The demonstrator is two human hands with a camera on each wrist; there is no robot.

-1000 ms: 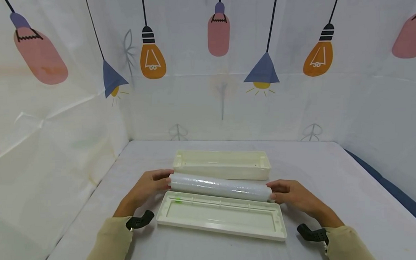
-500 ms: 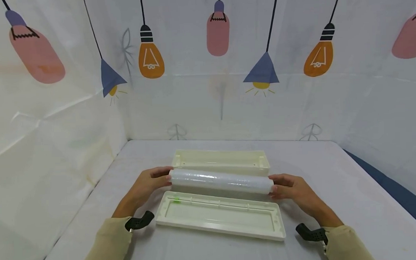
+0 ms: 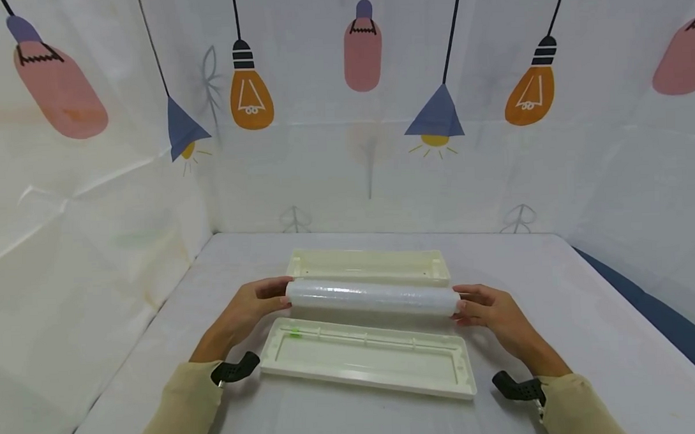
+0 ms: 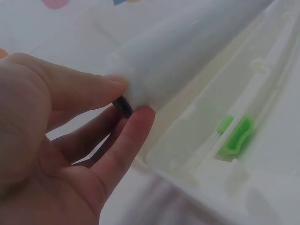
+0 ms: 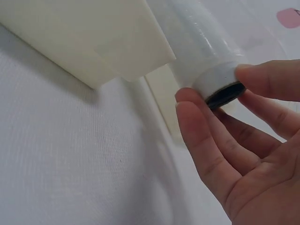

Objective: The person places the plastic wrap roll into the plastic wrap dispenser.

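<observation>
While edging the roll (image 3: 372, 298) away from the lid (image 3: 366, 362), pinched its ends in partly curled left hand (image 3: 244, 314) and right hand (image 3: 503, 319); held it nearer the box (image 3: 366, 262), seemingly clear of the lid.

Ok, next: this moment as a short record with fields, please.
Left hand: pinches one end of the film roll
Right hand: pinches its other end
Roll position: held crosswise between both hands
Cream box: open, beyond the roll
Cream tray: shallow, on the near side of the roll
Green piece: at the tray's left end
</observation>
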